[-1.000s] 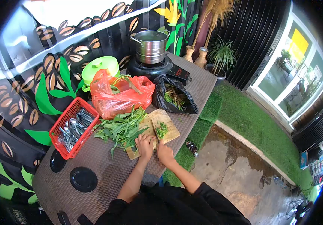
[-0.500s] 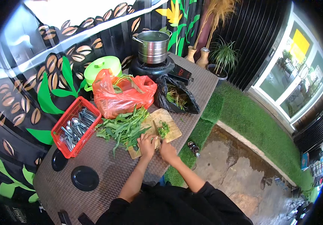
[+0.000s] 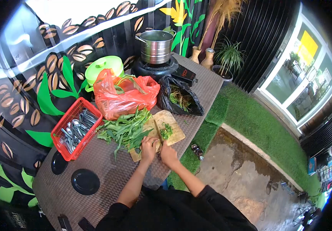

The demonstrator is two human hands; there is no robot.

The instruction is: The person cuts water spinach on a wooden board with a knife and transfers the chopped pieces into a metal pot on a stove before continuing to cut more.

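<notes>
On the wooden cutting board (image 3: 176,133) lies a small heap of chopped greens (image 3: 166,131). My right hand (image 3: 168,154) is closed round the handle of a knife (image 3: 157,129), whose blade points away from me over the board. Just left of it, my left hand (image 3: 149,149) presses with bent fingers on the stems of leafy greens at the board's near left part. The pile of long leafy greens (image 3: 125,130) spreads from the board's left edge onto the brown woven-pattern table (image 3: 116,175).
Behind the greens sits a red plastic bag (image 3: 125,98), with an open black bag (image 3: 179,96) to its right. A steel pot (image 3: 156,46) stands on a stove. A red cutlery basket (image 3: 76,129) and two black plates (image 3: 85,181) are at the left.
The knife and my right hand have shifted slightly left, nearer my left hand. The whole view has moved a little.
</notes>
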